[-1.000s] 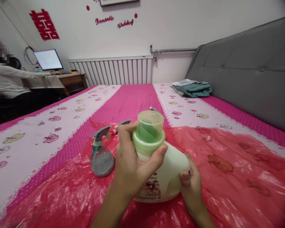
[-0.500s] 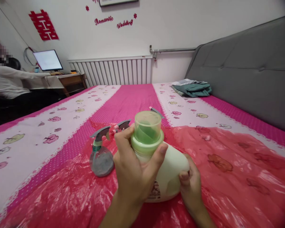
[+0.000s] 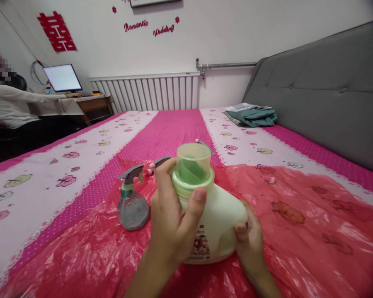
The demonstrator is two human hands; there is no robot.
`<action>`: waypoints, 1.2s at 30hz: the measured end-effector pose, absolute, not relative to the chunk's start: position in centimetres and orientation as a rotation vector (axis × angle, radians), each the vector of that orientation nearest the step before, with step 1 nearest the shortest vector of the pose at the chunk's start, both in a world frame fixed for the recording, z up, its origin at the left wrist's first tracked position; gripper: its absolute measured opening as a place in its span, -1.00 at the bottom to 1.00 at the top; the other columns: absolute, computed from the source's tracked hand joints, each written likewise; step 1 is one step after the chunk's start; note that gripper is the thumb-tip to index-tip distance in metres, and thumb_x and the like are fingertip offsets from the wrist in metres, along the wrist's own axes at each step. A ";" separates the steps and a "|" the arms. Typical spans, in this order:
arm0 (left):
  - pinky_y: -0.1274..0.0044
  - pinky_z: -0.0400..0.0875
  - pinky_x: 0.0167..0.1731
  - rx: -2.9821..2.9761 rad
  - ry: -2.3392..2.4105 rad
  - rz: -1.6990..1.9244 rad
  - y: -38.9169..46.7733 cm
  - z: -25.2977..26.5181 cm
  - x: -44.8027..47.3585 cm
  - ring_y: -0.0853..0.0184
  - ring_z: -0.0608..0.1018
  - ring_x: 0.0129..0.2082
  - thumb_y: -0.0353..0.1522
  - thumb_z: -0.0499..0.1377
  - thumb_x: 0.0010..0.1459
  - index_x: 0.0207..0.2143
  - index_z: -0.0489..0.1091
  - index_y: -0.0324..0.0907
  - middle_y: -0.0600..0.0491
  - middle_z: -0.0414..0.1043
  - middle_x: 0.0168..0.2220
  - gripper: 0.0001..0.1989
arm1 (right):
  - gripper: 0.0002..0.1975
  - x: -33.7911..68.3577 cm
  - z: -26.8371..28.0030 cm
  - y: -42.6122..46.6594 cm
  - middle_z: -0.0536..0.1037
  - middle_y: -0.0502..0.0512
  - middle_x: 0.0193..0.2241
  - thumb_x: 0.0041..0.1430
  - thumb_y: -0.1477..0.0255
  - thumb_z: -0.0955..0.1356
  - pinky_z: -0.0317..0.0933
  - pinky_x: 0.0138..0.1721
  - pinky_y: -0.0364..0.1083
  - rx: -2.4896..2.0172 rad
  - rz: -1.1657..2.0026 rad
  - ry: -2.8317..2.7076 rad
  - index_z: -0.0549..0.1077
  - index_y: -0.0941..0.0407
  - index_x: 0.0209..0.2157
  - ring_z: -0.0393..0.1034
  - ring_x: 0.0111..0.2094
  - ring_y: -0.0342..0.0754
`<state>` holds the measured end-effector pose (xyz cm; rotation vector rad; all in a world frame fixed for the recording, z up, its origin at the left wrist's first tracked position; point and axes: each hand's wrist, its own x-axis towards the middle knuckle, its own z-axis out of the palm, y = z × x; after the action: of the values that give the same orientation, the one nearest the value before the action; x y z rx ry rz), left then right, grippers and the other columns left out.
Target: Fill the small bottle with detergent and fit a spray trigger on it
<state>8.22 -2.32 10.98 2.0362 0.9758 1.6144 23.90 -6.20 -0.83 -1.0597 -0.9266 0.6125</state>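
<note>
A pale detergent bottle [image 3: 220, 207] stands in front of me, tilted slightly, its label partly behind my left hand. Its translucent green cap [image 3: 193, 163] sits on top, with a green spout visible inside. My left hand [image 3: 174, 211] wraps round the neck just below the cap, thumb in front. At the other side, my right hand [image 3: 250, 240] grips the bottle's right edge, with some fingers hidden behind it. Left of my left hand stands a clear spray bottle [image 3: 133, 211] with a grey trigger head. Another spray trigger [image 3: 158, 162] shows behind my left hand, its body hidden.
Red plastic sheeting [image 3: 90, 248] covers the near part of the bed [image 3: 174, 124]. Beyond the cap a further spray trigger [image 3: 204, 145] shows. Folded clothes [image 3: 251, 114] lie by the grey headboard [image 3: 323, 91]. At far left, a person [image 3: 12, 103] sits at a desk with a monitor [image 3: 62, 78].
My left hand has shifted slightly down and left round the bottle's neck, its thumb moving left, so more label shows. My right hand keeps its grip.
</note>
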 end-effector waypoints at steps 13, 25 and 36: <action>0.28 0.53 -0.04 1.818 0.832 1.577 -1.9 10.7 8.2 0.06 0.61 0.01 0.14 -0.04 0.46 0.27 0.33 0.00 -0.07 0.54 0.04 -0.42 | -0.18 23.9 -1.1 -6.3 0.46 0.07 -0.48 -0.01 -0.34 0.43 0.18 -0.57 -0.16 -1.061 0.619 -0.920 0.44 0.17 -0.16 0.33 -0.53 -0.08; 0.37 0.45 -0.24 1.823 0.839 1.567 -2.2 10.7 8.3 0.16 0.60 -0.20 0.04 0.05 0.47 0.02 0.46 -0.06 -0.01 0.57 -0.14 -0.57 | -0.21 23.9 -1.0 -6.3 0.45 0.06 -0.49 0.01 -0.33 0.42 0.18 -0.58 -0.18 -1.060 0.608 -0.935 0.43 0.16 -0.20 0.32 -0.54 -0.10; 0.35 0.49 -0.16 1.939 0.900 1.589 -2.1 10.7 7.9 0.11 0.61 -0.10 0.16 0.17 0.34 0.17 0.31 -0.06 -0.05 0.52 -0.02 -0.40 | -0.20 23.9 -1.1 -6.4 0.44 0.05 -0.50 -0.01 -0.33 0.43 0.18 -0.59 -0.17 -1.070 0.605 -0.929 0.44 0.16 -0.21 0.30 -0.55 -0.11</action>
<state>7.86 -2.10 10.70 1.9388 0.8998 1.5892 23.94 -6.41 -1.14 -1.0705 -0.9290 0.6045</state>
